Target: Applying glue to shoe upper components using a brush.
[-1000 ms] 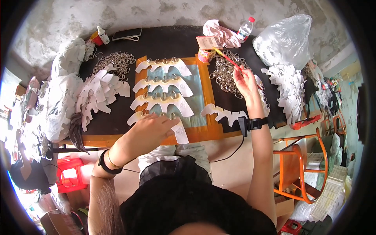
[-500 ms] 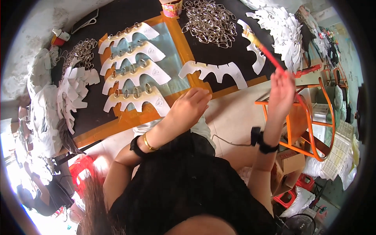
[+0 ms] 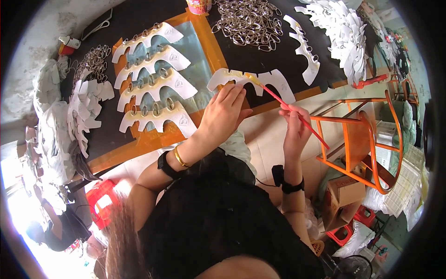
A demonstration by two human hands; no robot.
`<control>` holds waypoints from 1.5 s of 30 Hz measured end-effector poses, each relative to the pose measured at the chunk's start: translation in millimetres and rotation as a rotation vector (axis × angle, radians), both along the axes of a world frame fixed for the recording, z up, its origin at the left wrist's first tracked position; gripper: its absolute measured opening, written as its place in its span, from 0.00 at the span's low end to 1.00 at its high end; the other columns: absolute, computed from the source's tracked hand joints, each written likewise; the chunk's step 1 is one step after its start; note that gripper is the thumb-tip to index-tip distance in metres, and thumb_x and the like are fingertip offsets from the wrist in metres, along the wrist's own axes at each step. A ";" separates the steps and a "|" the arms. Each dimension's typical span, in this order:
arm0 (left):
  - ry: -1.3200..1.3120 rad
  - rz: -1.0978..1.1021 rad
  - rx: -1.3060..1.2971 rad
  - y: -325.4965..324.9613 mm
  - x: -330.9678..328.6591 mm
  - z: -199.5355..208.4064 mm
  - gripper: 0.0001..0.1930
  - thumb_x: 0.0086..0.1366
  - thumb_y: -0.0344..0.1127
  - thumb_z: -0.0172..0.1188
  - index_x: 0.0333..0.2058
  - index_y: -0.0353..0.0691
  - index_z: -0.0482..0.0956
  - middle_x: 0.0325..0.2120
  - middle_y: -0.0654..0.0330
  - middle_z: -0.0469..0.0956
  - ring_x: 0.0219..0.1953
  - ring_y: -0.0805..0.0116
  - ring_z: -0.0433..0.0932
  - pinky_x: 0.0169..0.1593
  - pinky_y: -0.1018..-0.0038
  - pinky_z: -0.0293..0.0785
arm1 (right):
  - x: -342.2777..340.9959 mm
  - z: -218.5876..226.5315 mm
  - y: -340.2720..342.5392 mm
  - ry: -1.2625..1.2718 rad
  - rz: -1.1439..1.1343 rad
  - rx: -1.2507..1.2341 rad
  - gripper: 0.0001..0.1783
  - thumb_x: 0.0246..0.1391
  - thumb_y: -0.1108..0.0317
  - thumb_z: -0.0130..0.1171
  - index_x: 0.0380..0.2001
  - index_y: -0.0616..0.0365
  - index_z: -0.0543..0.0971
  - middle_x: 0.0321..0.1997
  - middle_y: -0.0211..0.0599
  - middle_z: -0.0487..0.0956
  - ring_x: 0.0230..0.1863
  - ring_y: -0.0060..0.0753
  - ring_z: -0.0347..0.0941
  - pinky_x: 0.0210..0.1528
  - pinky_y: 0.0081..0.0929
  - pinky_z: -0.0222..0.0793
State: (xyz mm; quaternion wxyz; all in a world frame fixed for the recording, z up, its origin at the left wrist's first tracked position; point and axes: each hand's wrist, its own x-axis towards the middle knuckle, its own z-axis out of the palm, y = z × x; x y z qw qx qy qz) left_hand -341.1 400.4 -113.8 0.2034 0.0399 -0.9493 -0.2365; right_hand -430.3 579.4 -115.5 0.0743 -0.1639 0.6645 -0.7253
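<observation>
My right hand (image 3: 296, 124) grips a slim red-handled brush (image 3: 275, 96), its tip on the upper edge of a white scalloped cut-out piece (image 3: 277, 83). A yellowish wet smear lies along that edge beside the tip. My left hand (image 3: 220, 112) lies with straight fingers on the near edge of the same piece, thumb apart, apparently holding nothing. Left of it, several similar white pieces (image 3: 185, 87) are laid in a stack of rows, with metal rings standing along their yellowed edges. Another white piece (image 3: 306, 55), smeared yellow, lies at the right.
Heaps of metal rings sit at the back (image 3: 251, 23) and left (image 3: 93, 60). Piles of white pieces (image 3: 346, 37) lie right and left. A printed tub (image 3: 200, 6) stands at the far edge. An orange metal chair (image 3: 357, 139) is right of the table; another person (image 3: 65, 228) is at lower left.
My right hand has swung left and down, bringing the brush from the right-hand piece onto the middle one. A yellow smear now shows there. My left hand has moved slightly onto its edge.
</observation>
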 end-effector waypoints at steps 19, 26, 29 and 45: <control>-0.039 0.037 -0.026 5.0 1.9 0.9 0.26 0.54 0.39 0.63 0.48 0.28 0.71 0.49 0.53 0.70 0.53 0.57 0.67 0.54 0.65 0.67 | -4.4 1.4 6.3 0.130 -0.041 0.084 0.07 0.60 0.74 0.45 0.38 0.65 0.72 0.38 0.46 0.77 0.36 0.31 0.75 0.45 0.27 0.71; -0.036 0.039 -0.045 4.7 0.1 1.4 0.26 0.54 0.40 0.63 0.48 0.29 0.71 0.49 0.53 0.70 0.52 0.58 0.68 0.53 0.66 0.67 | -4.4 2.0 7.6 0.202 -0.032 0.117 0.07 0.60 0.74 0.46 0.39 0.65 0.72 0.39 0.45 0.77 0.37 0.30 0.75 0.44 0.26 0.71; -0.040 0.049 -0.059 5.8 -0.1 -0.8 0.26 0.54 0.40 0.62 0.48 0.29 0.71 0.49 0.53 0.70 0.52 0.58 0.68 0.53 0.66 0.67 | 1.0 5.1 1.9 0.205 0.014 0.099 0.07 0.60 0.74 0.46 0.39 0.65 0.72 0.38 0.46 0.77 0.37 0.30 0.75 0.44 0.26 0.71; -0.067 0.034 -0.116 4.2 1.7 2.1 0.27 0.54 0.41 0.62 0.50 0.30 0.70 0.50 0.54 0.69 0.53 0.59 0.66 0.54 0.66 0.65 | -3.0 4.5 -6.9 0.090 0.002 0.030 0.07 0.58 0.77 0.47 0.38 0.65 0.73 0.37 0.44 0.78 0.34 0.28 0.76 0.42 0.22 0.70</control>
